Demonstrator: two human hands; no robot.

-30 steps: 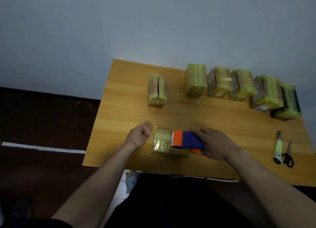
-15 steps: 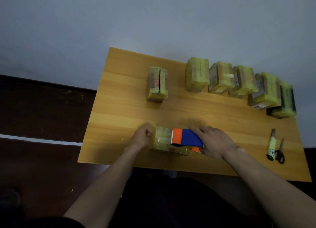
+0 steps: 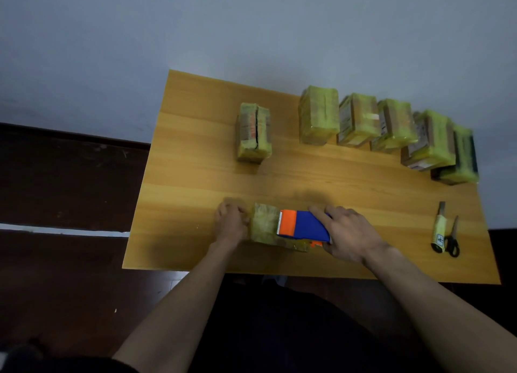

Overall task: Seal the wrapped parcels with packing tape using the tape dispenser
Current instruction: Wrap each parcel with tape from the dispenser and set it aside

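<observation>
Parcel (image 3: 265, 225) lay lower centre on worktop (image 3: 195, 176). Right hand (image 3: 349, 234) fingers curled round blue-orange tape dispenser (image 3: 303, 225) atop it; left hand (image 3: 230, 223) fingers curled against parcel's left end.

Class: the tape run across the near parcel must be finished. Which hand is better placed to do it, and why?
Right. The right hand already grips the tape dispenser on the parcel; the left hand steadies the parcel's left end.
</observation>
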